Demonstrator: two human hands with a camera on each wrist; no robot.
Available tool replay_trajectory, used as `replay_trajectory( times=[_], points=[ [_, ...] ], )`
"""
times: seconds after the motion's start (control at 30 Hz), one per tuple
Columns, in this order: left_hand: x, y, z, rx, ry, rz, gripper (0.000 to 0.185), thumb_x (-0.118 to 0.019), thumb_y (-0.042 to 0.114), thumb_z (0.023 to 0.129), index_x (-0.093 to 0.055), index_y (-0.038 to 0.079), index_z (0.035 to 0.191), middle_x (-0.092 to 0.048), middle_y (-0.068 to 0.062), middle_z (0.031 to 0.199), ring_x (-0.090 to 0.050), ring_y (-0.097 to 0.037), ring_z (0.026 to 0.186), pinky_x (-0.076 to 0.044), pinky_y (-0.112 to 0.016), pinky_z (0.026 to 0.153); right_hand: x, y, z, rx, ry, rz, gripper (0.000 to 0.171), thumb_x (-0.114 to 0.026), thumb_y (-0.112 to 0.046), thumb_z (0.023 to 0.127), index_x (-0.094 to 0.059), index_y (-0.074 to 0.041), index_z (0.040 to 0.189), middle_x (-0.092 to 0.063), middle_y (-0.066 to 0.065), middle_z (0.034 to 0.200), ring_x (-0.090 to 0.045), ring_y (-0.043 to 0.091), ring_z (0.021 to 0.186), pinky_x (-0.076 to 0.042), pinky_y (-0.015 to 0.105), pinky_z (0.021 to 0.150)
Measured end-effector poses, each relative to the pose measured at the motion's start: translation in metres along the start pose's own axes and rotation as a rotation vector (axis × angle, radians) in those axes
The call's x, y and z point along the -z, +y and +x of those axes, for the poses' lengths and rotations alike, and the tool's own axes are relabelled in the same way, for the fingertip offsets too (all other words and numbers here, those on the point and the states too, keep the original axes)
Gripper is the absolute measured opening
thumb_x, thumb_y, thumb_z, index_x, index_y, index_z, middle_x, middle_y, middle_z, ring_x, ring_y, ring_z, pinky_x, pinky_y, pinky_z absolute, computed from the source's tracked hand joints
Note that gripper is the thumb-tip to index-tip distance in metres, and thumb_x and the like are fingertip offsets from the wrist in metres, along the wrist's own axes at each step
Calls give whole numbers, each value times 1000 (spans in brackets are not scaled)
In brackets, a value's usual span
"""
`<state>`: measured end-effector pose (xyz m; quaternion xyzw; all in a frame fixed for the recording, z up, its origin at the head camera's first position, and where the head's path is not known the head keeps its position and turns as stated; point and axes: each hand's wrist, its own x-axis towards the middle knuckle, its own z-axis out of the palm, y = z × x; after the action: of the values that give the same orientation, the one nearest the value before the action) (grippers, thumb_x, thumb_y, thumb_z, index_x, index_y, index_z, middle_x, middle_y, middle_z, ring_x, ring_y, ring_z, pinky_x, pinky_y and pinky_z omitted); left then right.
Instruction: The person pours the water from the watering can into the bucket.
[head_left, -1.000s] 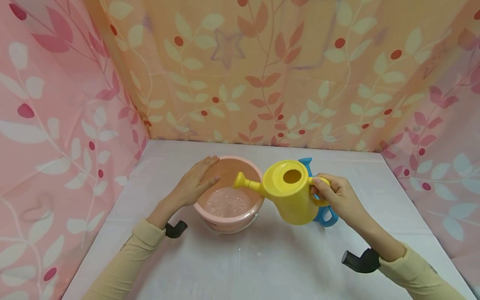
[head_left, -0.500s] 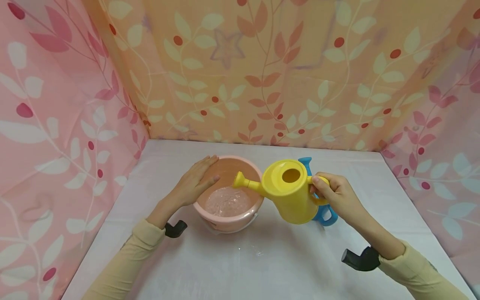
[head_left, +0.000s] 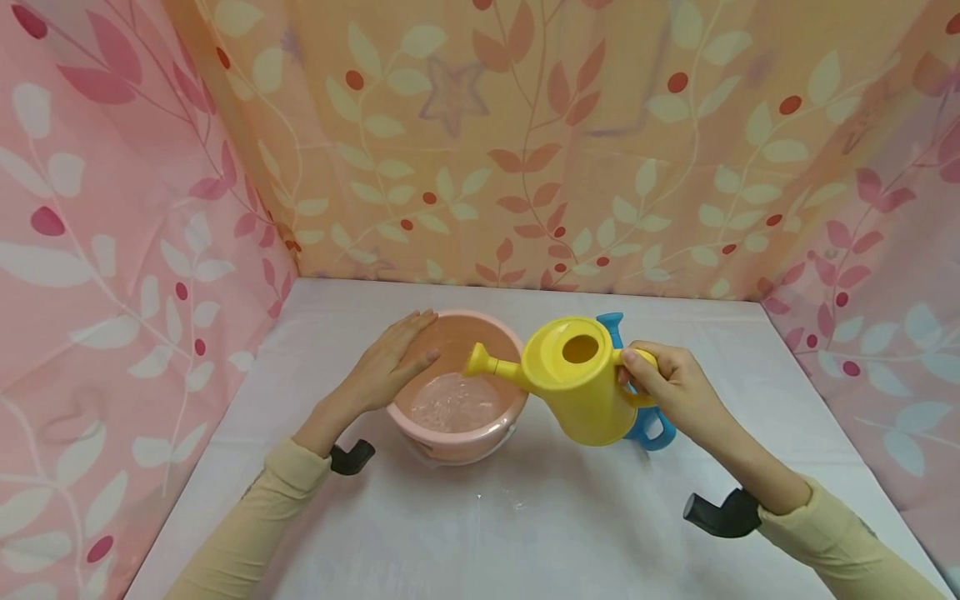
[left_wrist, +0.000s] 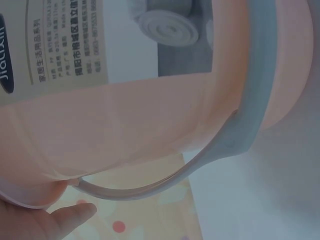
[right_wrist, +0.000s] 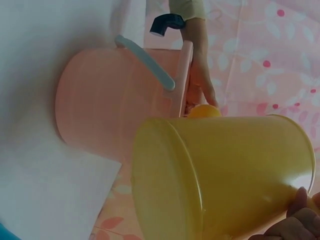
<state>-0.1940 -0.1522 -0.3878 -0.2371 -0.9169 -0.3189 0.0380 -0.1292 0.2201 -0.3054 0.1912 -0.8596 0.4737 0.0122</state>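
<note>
A pink bucket (head_left: 420, 425) with water in it stands on the white table (head_left: 525, 533). My left hand (head_left: 390, 362) rests flat on the bucket's left rim, fingers straight. My right hand (head_left: 663, 383) grips the handle of a yellow watering can (head_left: 577, 383), held above the table and tilted left so its spout (head_left: 483, 362) reaches over the bucket's water. The right wrist view shows the can's yellow body (right_wrist: 220, 175) close up in front of the pink bucket (right_wrist: 110, 105) with its grey handle (right_wrist: 145, 62). The left wrist view shows the bucket's wall (left_wrist: 125, 125) and grey handle (left_wrist: 245, 130).
A blue watering can (head_left: 645, 425) stands on the table just behind the yellow one, mostly hidden. Leaf-patterned fabric walls (head_left: 525, 150) close the table at the back and both sides. Small water drops (head_left: 513, 504) lie in front of the bucket.
The yellow watering can has edged slightly up and left. The left hand has stayed on the rim.
</note>
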Motion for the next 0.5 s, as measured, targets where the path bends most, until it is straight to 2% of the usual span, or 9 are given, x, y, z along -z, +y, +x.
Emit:
replay_trajectory(
  times=[0.5],
  points=[
    [0,0,0,5,-4,3,64,-37,55,94,-26,20,147,-26,-1,152,-17,-24,142,-17,-53,111,1,-3,2,7,-9,0,26,-45,-16,99,-57,-3,80,-43,8,63,-46,20,63,-46,24,53]
  ],
)
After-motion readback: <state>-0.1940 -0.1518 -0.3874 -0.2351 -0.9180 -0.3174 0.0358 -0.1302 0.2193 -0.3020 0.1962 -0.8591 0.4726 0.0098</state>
